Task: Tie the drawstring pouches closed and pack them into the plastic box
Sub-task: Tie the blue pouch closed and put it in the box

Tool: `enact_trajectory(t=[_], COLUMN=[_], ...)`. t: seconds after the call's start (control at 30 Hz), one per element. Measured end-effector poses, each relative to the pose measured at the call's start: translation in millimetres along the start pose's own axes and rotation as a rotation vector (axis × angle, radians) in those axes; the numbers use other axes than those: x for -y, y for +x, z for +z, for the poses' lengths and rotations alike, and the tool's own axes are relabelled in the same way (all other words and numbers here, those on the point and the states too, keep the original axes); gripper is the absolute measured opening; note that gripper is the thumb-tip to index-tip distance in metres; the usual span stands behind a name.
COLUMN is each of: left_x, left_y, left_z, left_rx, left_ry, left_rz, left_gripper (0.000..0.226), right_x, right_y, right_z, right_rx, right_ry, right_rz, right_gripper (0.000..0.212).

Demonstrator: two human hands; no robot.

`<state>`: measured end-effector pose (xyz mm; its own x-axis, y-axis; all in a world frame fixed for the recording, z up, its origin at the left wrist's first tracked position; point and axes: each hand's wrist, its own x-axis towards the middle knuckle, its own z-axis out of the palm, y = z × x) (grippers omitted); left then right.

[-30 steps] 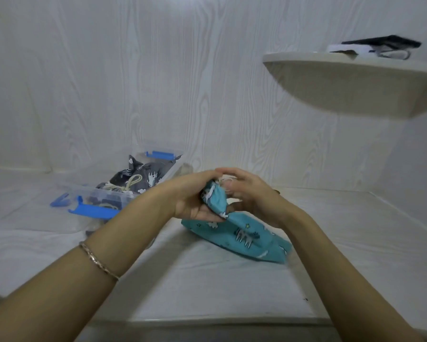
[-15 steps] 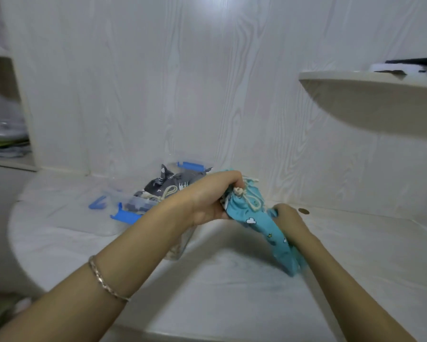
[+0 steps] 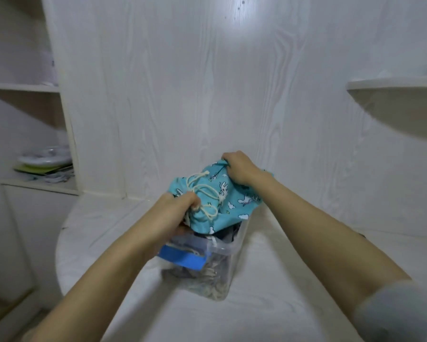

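The turquoise cloud-print fabric drawstring pouch (image 3: 234, 202) lies across the open top of the clear plastic box (image 3: 223, 264), above the dark pouches (image 3: 226, 236) already packed. Its right side spills past the box rim. Let go like this, it would likely slide over that rim onto the white worktop (image 3: 281, 292), or sit too high for a lid. The loose loops of cream cord (image 3: 203, 193) could also snag on the blue latch (image 3: 180, 259), and a tug on them might slacken the knot.

The left grip (image 3: 180, 206) is curled tight around the gathered neck and cord at the pouch's near end. The right grip (image 3: 239, 169) has its fingers bent, pinching the far edge of the fabric. Whether the pouch already rests on the contents is unclear.
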<state>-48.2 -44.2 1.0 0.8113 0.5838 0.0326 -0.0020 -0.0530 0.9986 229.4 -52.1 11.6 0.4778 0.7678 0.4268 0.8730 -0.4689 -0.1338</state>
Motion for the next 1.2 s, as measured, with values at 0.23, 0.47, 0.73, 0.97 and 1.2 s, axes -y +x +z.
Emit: enact_trajectory(t=[0.23, 0.47, 0.73, 0.97, 1.2], left_x=[4.3, -5.0, 11.1, 28.3, -3.1], left_y=[17.1, 71.9, 98.5, 104.7, 97.4], left_z=[-24.0, -15.2, 11.0, 48.6, 31.4], left_rx=[-0.421, 0.472, 0.822, 0.861, 0.814], left_ry=[0.889, 1.219, 1.453, 1.77, 1.544], left_rz=[0.436, 0.129, -0.324, -0.3, -0.305], left_gripper=[0.056, 0.046, 0.088, 0.07, 0.086], right_x=[0.5, 28.7, 35.9, 44.1, 26.1], right_y=[-8.4, -36.1, -29.4, -36.4, -40.6], right_z=[23.1, -30.6, 8.9, 15.3, -30.1], right_rx=[-0.041, 0.283, 0.885, 0.861, 0.665], right_ry=[0.091, -0.544, -0.652, -0.439, -0.577], right_rz=[-0.054, -0.079, -0.129, -0.054, 0.018], right_gripper=[0.014, 0.022, 0.072, 0.082, 0.048])
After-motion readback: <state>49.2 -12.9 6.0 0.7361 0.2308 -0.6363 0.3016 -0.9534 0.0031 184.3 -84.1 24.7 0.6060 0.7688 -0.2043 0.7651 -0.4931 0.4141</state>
